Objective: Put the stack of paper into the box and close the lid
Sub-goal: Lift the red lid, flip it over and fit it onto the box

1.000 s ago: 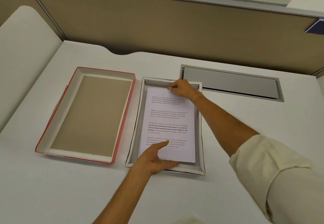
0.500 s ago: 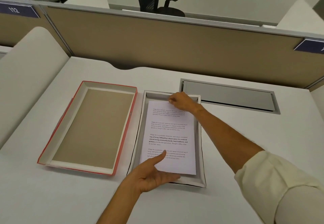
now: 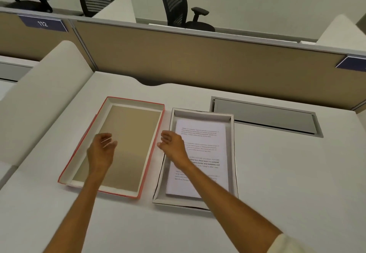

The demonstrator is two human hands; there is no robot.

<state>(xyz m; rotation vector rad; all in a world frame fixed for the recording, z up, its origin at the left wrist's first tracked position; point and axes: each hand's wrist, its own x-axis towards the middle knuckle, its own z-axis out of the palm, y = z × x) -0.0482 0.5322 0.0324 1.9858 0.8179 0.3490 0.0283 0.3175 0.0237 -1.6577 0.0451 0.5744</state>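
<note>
The stack of printed paper (image 3: 206,153) lies flat inside the shallow white box (image 3: 231,153) at the middle of the desk. Left of it, the red-edged lid (image 3: 154,149) rests upside down, its brown inside facing up. My left hand (image 3: 102,150) hovers above the lid's left half, fingers apart, holding nothing. My right hand (image 3: 172,145) is over the gap between lid and box, by the lid's right wall, fingers spread and empty. My right forearm crosses the lower part of the box and paper.
A grey cable hatch (image 3: 265,117) is set into the white desk (image 3: 287,183) behind and right of the box. A tan partition (image 3: 198,60) closes off the back, a white curved divider (image 3: 39,98) the left side. Office chairs stand beyond the partition.
Both hands have left the paper and moved left: the left hand now hovers over the lid, the right hand is at the lid's right wall. The view has tilted upward.
</note>
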